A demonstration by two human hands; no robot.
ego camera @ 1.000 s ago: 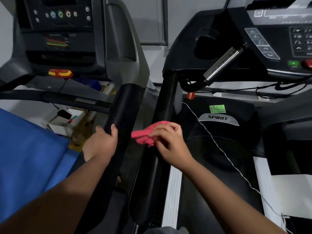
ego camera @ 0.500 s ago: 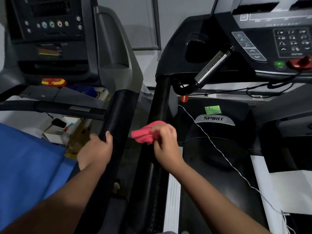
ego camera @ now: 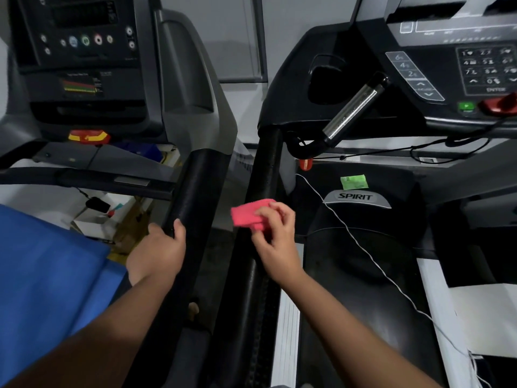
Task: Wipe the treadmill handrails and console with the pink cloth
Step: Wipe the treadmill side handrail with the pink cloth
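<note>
**A:** What fills the view?

**B:** Two treadmills side by side, seen from above by the person standing between them. The right treadmill [ego camera: 363, 247] is black, with a "SPIRIT" badge [ego camera: 355, 196] on its motor cover. Its console [ego camera: 453, 65] sits top right, with a number keypad, a green button and a red one. The left treadmill's console [ego camera: 81, 51] is top left, dark with a row of round buttons and a red and yellow stop switch below.

**A:** And the handrails?

**B:** Two black padded rails run away from the viewer, near each other in the middle. The left treadmill's handrail [ego camera: 193, 191] is on the left; the right treadmill's handrail [ego camera: 263, 169] is just beside it on the right.

**A:** What are the hands doing?

**B:** The left hand [ego camera: 156, 253] grips the left machine's rail, thumb curled over its top. The right hand [ego camera: 277, 242] pinches the pink cloth [ego camera: 247, 214] between curled fingers and thumb.

**A:** Where exactly is the cloth?

**B:** Folded, lying across the right treadmill's handrail, its free end poking out toward the gap between the rails.

**A:** Anything smaller?

**B:** A blue sheet [ego camera: 47, 275] covers the lower left. A chrome grip sensor bar [ego camera: 352, 107] angles below the right console. A thin white cord [ego camera: 363, 250] trails across the motor cover, and a small green sticker [ego camera: 354, 182] sits above the badge.
</note>
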